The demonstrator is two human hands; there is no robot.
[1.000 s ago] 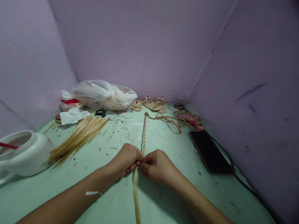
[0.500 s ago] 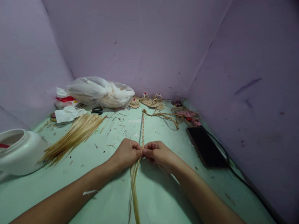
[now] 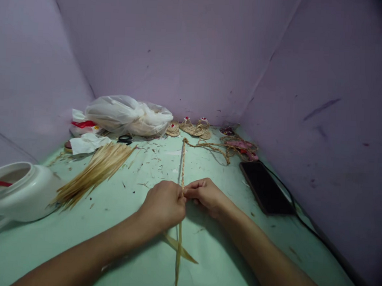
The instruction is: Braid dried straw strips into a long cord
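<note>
Green tabletop (image 3: pixel 146 266) bears a braid (image 3: pixel 183 164) stretching ahead of both hands (image 3: pixel 164 204), closed on its near end.

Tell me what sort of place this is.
Likely a small handicraft corner: a braided cord, a bundle of straw-coloured strips and woven sandal-like pieces show on the green surface.

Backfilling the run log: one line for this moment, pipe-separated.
left hand: closed over loose strips | right hand: pinching near end of braid | straw bundle: beside white pot
</note>
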